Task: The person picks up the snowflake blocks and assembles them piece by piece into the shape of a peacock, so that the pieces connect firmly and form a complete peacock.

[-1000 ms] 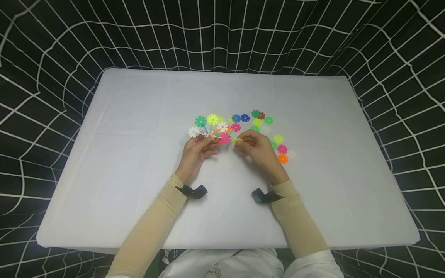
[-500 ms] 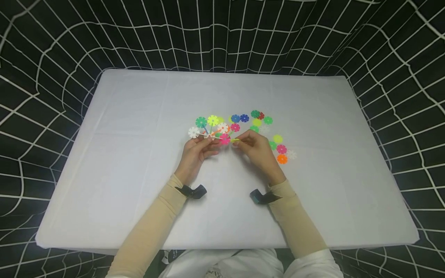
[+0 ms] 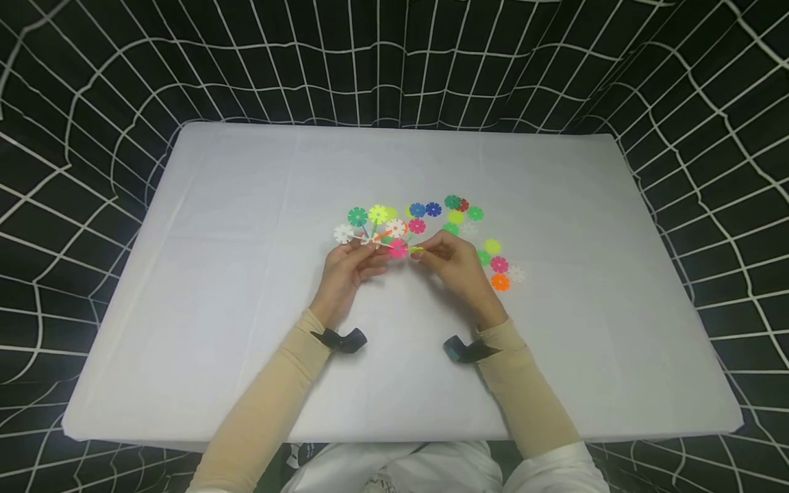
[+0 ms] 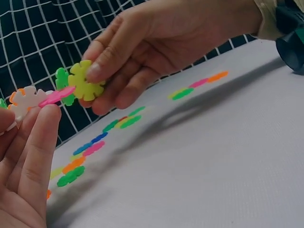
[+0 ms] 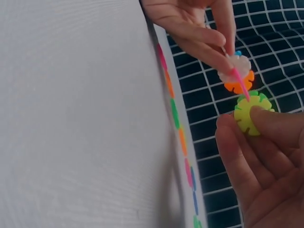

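My left hand [image 3: 344,277] holds a cluster of joined plastic snowflake discs, with a white disc [image 3: 343,234], a green disc [image 3: 357,217] and a yellow-green one [image 3: 379,213] fanning outward. A pink snowflake disc [image 3: 398,248] sticks out on the cluster's right side. Between thumb and fingers, my right hand [image 3: 459,270] pinches a yellow snowflake disc [image 4: 84,81]. In both wrist views this yellow disc stands at the pink disc's edge; whether their slots interlock, I cannot tell. Fingers cover part of the yellow disc and the cluster's near side.
Loose snowflake discs lie on the white table [image 3: 246,308] beyond and right of the hands, among them a dark blue one [image 3: 433,209], a pink one [image 3: 499,264] and an orange one [image 3: 501,282]. A black cloth with white grid lines [image 3: 382,61] surrounds the table.
My right hand has shifted slightly left, bringing the yellow snowflake disc up against the pink one. The left hand has stayed nearly still, its cluster tilting a little.
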The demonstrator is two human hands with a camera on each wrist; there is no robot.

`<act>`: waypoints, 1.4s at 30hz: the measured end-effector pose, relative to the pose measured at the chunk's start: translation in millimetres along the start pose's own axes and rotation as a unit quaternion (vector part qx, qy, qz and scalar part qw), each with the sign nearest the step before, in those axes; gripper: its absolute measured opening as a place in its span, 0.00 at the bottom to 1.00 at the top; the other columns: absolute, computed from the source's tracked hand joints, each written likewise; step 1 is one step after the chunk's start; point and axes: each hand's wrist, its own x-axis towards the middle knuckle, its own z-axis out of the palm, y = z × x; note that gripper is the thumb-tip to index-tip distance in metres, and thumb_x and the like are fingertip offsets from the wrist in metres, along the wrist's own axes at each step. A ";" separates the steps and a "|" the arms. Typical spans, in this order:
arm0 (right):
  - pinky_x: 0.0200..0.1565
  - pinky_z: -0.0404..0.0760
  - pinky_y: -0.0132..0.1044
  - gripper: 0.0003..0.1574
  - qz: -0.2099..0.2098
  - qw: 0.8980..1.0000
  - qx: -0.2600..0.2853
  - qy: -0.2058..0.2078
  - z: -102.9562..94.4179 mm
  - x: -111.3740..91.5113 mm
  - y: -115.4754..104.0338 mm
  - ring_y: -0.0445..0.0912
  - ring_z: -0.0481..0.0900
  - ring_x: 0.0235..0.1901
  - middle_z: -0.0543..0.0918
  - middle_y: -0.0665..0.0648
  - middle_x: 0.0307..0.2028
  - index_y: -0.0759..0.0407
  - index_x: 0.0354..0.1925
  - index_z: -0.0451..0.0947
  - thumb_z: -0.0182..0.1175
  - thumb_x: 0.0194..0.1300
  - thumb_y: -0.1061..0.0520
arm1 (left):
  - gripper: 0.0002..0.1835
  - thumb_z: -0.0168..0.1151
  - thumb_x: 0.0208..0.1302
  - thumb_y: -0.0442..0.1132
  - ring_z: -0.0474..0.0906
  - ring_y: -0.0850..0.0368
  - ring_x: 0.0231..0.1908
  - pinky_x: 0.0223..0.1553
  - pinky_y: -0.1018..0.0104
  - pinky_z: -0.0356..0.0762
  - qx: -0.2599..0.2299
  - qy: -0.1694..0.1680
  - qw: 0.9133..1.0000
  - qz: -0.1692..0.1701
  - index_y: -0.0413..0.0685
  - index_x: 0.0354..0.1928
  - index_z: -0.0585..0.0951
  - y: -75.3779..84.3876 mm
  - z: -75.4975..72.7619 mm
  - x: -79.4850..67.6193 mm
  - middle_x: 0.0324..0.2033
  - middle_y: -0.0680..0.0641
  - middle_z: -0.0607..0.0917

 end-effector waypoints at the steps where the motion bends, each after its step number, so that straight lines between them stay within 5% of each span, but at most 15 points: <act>1: 0.54 0.87 0.42 0.07 -0.001 1.000 -0.001 -0.001 0.6 0.3 -0.5 0.54 0.89 0.49 0.88 0.63 0.47 0.64 0.43 0.80 0.66 0.66 0.65 | 0.04 0.58 0.74 0.35 0.90 0.57 0.41 0.45 0.64 0.88 0.006 -0.001 1.000 -0.002 0.45 0.43 0.73 -0.8 -0.1 0.3 0.40 0.47 0.91; 15: 0.47 0.88 0.37 0.06 -0.020 0.997 -0.067 0.042 12.9 0.0 -1.8 0.52 0.89 0.46 0.90 0.62 0.43 0.67 0.39 0.83 0.68 0.64 0.65 | 0.05 0.59 0.73 0.34 0.90 0.55 0.43 0.51 0.60 0.86 0.024 0.004 1.000 0.007 0.43 0.40 0.72 -5.4 1.8 1.0 0.39 0.45 0.91; 22: 0.48 0.88 0.44 0.06 -0.016 0.997 -0.070 -0.019 12.5 -0.8 -5.6 0.54 0.88 0.47 0.89 0.60 0.46 0.61 0.41 0.82 0.68 0.64 0.64 | 0.05 0.57 0.75 0.36 0.87 0.57 0.42 0.49 0.63 0.87 0.025 0.012 0.999 0.016 0.45 0.46 0.72 -2.7 0.7 -0.3 0.40 0.46 0.88; 27: 0.52 0.85 0.46 0.09 -0.004 0.993 -0.081 -0.080 -0.3 -3.2 -4.9 0.50 0.87 0.48 0.88 0.53 0.49 0.52 0.46 0.85 0.67 0.68 0.53 | 0.03 0.56 0.75 0.36 0.85 0.58 0.42 0.47 0.64 0.88 0.022 0.011 0.999 0.023 0.46 0.43 0.72 -1.5 1.0 0.6 0.40 0.48 0.86; 32: 0.51 0.82 0.45 0.15 0.003 0.993 -0.111 -0.047 -28.2 2.6 -3.7 0.53 0.85 0.46 0.88 0.57 0.47 0.55 0.47 0.85 0.59 0.74 0.48 | 0.03 0.56 0.75 0.37 0.85 0.58 0.41 0.45 0.64 0.88 0.017 0.012 0.999 0.024 0.48 0.42 0.72 0.5 2.8 0.4 0.40 0.48 0.85; 42: 0.56 0.79 0.55 0.19 0.057 0.957 -0.283 -0.021 -68.9 36.9 -6.3 0.58 0.77 0.51 0.83 0.64 0.52 0.60 0.57 0.81 0.57 0.74 0.52 | 0.03 0.56 0.76 0.38 0.84 0.58 0.41 0.43 0.64 0.87 0.004 0.013 1.000 0.028 0.48 0.42 0.74 -0.4 1.1 0.1 0.39 0.49 0.84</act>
